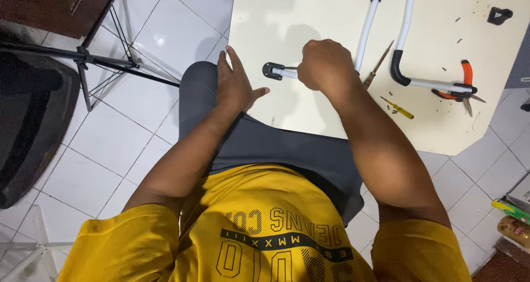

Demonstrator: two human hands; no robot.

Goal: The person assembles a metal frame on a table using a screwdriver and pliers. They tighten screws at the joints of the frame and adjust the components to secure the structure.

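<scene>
White floor tiles surround a cream table (287,17) whose near edge meets my knee. My right hand (324,64) is clenched around a white tube (287,73) near its end. That end carries a black end cap (270,70) and sticks out of my fist toward 9 o'clock. My left hand (234,86) lies flat and released on my grey-trousered knee at the table edge, just beside the cap but holding nothing.

Tube position: on the tabletop, near its front-left edge. Long axis of the gripped stretch runs roughly 9 to 3 o'clock, tipped slightly, cap end pointing at 9. Beyond my fist a white length (367,28) climbs toward 12–1 o'clock to another black sleeve at the top edge; I judge it the same bent piece, though my fist hides the join.

Judgement on technique: keep the fist tight and close to the cap so the short end cannot twist; press the tube down on the table rather than lifting it; bring the idle left hand up to steady the cap end.

Nearby: a brownish screwdriver (378,65) just at 3 o'clock of my fist, a yellow-handled screwdriver (398,109) at 4 o'clock, a second white tube (406,22) with a black elbow, and orange-handled pliers (466,80) farther at 3 o'clock. Small dark bits are scattered around.
</scene>
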